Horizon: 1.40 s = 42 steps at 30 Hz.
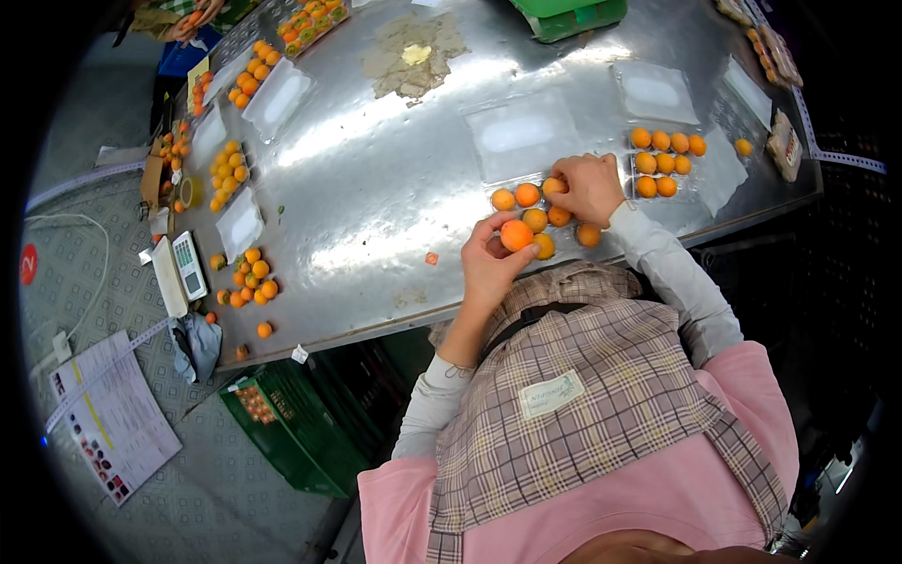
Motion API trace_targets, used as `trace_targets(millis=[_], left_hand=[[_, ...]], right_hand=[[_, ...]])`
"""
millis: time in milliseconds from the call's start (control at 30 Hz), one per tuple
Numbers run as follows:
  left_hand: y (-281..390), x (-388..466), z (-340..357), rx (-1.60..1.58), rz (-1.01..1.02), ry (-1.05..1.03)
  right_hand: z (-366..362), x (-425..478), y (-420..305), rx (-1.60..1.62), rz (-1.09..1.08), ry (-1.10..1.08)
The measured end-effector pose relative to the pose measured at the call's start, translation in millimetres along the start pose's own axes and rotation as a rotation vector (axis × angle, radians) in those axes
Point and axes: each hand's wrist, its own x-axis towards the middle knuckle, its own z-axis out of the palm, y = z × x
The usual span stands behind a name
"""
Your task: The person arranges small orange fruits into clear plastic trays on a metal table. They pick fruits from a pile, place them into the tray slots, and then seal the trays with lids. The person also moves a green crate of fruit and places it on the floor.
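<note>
My left hand holds an orange persimmon between thumb and fingers, above the near left part of a clear plastic tray. My right hand reaches over the tray's far right part, its fingertips on another persimmon. Several more persimmons sit in the tray, among them one at the far edge and one near my apron. A persimmon lies below my right wrist. The tray's transparent lid lies folded back on the metal table. My hands hide part of the tray.
Right of my hands is a tray of persimmons. Loose persimmons, a scale and filled trays line the left side. A green container stands at the back. Another person's hands appear far left. Green crates stand below.
</note>
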Motion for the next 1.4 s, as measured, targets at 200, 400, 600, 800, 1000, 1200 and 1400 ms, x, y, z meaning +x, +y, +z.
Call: trace_targets(millis=[200,400,600,800,1000,1200,1400], left_hand=[[7,-3,2,-0.374,-0.125,-0.123],[12,-2,5,-0.417,-0.109,-0.157],[8,0,-1,-0.529,-0.304,-0.128],[4,1,-1,-0.326,-0.25,-0.125],[30,-4,25,-0.092,-0.1,-0.108],[17,0,16,-0.29,-0.213,-0.17],[11,2,8,-0.787,-0.401,-0.151]], right_hand=[[-15,-10,17,0.874,0.151,-0.191],[-31,-37,12,1.868,0.308,-0.434],[-14,-53,-10,1.719,0.198,-0.317],[-25,-59,-32,1.13,-0.027,-0.028],[-38,-67,-57,0.624,-0.251,0.197],[-41,-71,-53,0.824,-0.148,0.152],[-32,-74,-40,0.862,0.003,0.092]])
